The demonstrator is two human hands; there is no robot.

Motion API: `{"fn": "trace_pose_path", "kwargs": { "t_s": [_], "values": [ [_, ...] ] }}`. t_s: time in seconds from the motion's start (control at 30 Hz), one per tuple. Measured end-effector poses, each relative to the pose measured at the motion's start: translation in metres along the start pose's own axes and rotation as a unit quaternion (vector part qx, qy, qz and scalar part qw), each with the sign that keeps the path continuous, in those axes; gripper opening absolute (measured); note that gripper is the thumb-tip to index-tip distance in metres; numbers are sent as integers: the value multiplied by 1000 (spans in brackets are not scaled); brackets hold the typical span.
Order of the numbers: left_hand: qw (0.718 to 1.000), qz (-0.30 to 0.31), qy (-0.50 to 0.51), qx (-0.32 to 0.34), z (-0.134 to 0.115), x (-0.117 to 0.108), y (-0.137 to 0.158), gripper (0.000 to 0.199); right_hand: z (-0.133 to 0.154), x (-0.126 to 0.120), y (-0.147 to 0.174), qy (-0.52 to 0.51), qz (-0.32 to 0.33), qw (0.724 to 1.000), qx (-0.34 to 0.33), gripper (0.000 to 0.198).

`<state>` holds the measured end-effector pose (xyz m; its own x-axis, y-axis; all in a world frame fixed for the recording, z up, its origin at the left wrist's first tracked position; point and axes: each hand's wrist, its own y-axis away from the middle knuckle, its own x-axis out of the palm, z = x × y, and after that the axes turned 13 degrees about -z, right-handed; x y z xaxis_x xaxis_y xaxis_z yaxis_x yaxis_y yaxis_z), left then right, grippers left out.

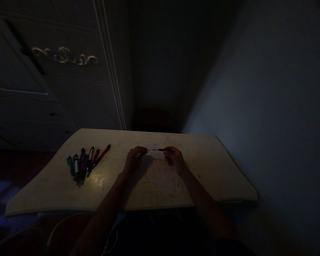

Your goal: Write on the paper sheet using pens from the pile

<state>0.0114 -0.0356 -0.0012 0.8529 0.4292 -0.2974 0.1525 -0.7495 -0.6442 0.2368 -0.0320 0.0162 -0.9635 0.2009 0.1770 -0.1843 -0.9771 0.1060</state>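
Above the middle of the table, my right hand [175, 158] pinches a slim dark pen part [160, 149] that points left, its thin end toward my other hand. My left hand [134, 158] is closed at the fingertips on a small pale piece [148, 150], too small and dim to name. The two pieces lie almost in one line; whether they touch I cannot tell. Beneath both hands is a sheet of paper [161, 174] covered with faint marks or writing. To the left lies a loose pile of several pens [84, 161] in dark, red, blue and white colours.
The pale table [114, 192] has worn, stained patches and small dark marks. A wall [269, 117] rises on the right. Behind on the left stands a panelled cabinet [77, 89] with a scrolled ornament [65, 56]. A pale cable [57, 225] hangs below the front edge.
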Motion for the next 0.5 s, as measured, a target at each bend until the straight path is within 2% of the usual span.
{"fn": "trace_pose_path", "kwargs": {
  "t_s": [0.23, 0.5],
  "values": [
    [999, -8, 5, 32, 1, -1, -1, 15, -8, -2, -5, 5, 10, 1000, -14, 32],
    [999, -11, 22, 42, -1, -1, -2, 16, -9, -3, -6, 11, -11, 1000, -14, 33]
  ]
}}
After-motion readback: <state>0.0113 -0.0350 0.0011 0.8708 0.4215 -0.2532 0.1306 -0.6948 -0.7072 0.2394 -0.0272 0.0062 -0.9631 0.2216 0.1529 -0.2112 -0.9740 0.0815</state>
